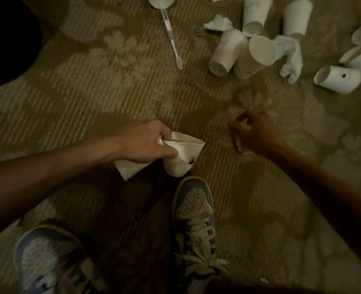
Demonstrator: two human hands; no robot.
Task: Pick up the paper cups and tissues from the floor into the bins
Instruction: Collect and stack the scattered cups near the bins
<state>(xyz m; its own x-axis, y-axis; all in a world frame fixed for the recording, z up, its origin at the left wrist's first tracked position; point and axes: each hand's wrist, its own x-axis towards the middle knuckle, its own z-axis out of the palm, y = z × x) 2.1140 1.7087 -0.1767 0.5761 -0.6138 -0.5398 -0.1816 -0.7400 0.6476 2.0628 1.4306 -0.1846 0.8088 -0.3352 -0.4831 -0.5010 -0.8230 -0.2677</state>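
Observation:
My left hand grips two white paper cups by their rims, just above my right shoe. My right hand hovers low over the carpet to the right, its fingers curled in a pinch; whether anything sits between them is unclear. A small dark scrap lies under that hand. Several white paper cups lie tipped over at the upper right. Crumpled tissues and a longer white tissue lie among them.
A toothbrush lies on the patterned carpet at the top centre, below another cup. A dark round object fills the upper left corner. My two blue-and-white shoes stand at the bottom.

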